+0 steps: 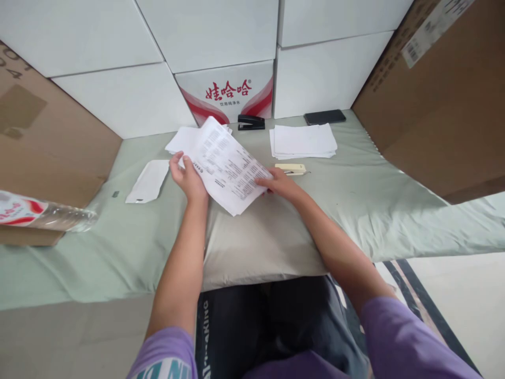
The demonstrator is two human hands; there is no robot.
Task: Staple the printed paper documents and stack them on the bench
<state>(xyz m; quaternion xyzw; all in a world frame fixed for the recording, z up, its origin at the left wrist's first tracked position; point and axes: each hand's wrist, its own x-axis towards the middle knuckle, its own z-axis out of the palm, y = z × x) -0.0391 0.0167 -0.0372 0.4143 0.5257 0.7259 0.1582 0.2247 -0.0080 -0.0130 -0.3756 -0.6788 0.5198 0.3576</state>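
Observation:
Printed paper sheets (232,171), tilted, are held between my two hands above the cloth-covered surface. My left hand (189,176) grips their left edge, thumb on the near face. At the lower right edge my right hand (282,184) pinches them, some fingers hidden underneath. Just beyond that hand lies a cream stapler-like tool (291,169). Behind the sheets, partly covered by them, is a stack of paper (182,139). Another stack of white paper (303,140) rests at the back right. A black stapler (251,122) stands between the stacks, near the boxes.
White boxes (232,31) form a wall at the back. Brown cartons (445,105) flank both sides. A black phone (325,117) lies back right. On the left are a white paper packet (149,181) and a plastic water bottle (67,216). Green cloth (347,210) covers the surface.

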